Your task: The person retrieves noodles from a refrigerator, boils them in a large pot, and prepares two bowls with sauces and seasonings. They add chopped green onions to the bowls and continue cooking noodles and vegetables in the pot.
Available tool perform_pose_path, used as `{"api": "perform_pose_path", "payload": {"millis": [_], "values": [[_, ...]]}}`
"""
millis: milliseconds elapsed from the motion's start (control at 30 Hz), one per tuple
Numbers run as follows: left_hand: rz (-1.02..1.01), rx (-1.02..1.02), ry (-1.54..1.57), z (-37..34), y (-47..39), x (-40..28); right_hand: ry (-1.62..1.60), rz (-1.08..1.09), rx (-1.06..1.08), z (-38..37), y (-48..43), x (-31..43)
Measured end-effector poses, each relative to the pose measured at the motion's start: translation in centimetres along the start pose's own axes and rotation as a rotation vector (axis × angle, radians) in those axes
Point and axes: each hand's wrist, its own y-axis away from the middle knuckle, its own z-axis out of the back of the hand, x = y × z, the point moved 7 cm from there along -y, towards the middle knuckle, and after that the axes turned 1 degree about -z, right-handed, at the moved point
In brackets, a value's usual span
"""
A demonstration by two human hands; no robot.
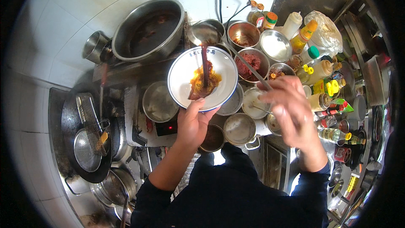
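Observation:
My left hand (193,123) grips the near rim of a white bowl (180,79) with a blue edge, thumb on the inside. In my right hand (289,110), somewhat blurred, is the long handle of a metal ladle (206,34). The ladle is tilted over the bowl's far rim, and a dark brown liquid (205,66) runs from it onto the bowl's bottom, where it spreads. Just right of the bowl stands a metal pot of raw minced meat (250,65).
A large metal pot of dark liquid (152,34) stands at the back left. A wok (71,133) holding strainers lies at left. Metal bowls surround the white bowl's right and near sides. Sauce bottles (322,69) crowd the right. A black cable (221,3) hangs behind.

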Motion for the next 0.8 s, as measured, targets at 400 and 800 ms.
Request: {"api": "perform_pose_path", "payload": {"millis": [400,800], "values": [[-0.028,0.031,-0.081,0.1,0.9,0.8,0.023,0.134,0.110,-5.9,7.2,-1.2],[0.009,-0.059,-0.078,1.3,3.1,1.5,0.205,-0.755,-0.381,-1.5,21.0,-7.9]]}}
